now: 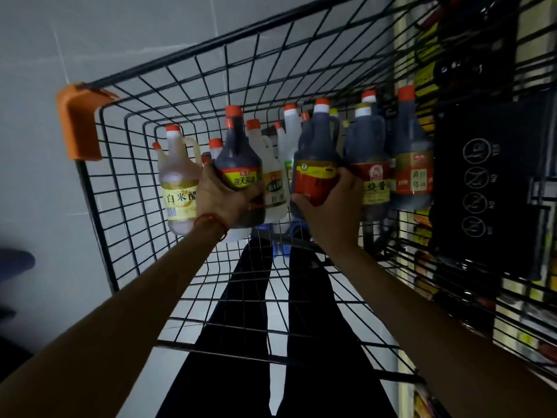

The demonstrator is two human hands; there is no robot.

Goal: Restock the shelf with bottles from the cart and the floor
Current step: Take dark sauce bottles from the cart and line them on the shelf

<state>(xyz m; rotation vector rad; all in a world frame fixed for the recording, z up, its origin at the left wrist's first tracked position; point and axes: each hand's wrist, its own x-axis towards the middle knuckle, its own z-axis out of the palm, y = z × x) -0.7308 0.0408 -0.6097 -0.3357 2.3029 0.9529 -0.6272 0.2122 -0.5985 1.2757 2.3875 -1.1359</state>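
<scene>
1. Left hand (224, 203) is curled round the belly of a dark soy bottle (238, 164) with a green and yellow label, centre of the frame; right hand (328, 206) is curled the same way round a red-label bottle (316, 173) just to the right of it; no spread fingers on either side.
2. Both sit inside the wire cart (211, 46), packed in with the rest of the bottles mid-frame; can't tell if they've left the cart floor yet.
3. My read on the step: one bottle per hand, out of the cart and over to the shelf (402, 49), which is a blur down the right edge.
4. Doing it well, I reckon: lift straight up, since the neighbours are touching on both sides and could tip; the bottles look full and the grip is on slick labels, so squeeze firm and keep them upright; clear the cart's top rail before swinging right.
5. Count, as far as I can see: four dark ones in all, meaning the two in hand plus two dark bottles (370, 164) right of centre; one pale vinegar bottle (180, 188) left of centre; at least three clear bottles (272, 176) behind; a few more red caps poke up at the back, too hidden to count properly.
</scene>
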